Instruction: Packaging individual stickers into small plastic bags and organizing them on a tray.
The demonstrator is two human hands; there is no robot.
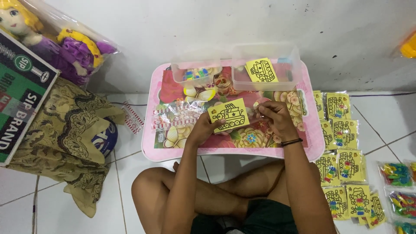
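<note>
Both hands over pink floral bench [310, 143]: left hand [200, 129] grip pinches yellow tank card [228, 115] by its edge; right hand [277, 118] fingers curled at card's right side, contents unclear.

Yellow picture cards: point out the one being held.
The yellow card above the pink table's middle, pinched by the left hand and right hand; another lies in a clear tub, the rest are bagged on the floor.

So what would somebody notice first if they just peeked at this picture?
Probably the yellow card with a black tank drawing, held in the left hand over the pink flowery table, with the right hand at its edge. Then the rows of bagged yellow cards on the floor, right of the table.
</note>
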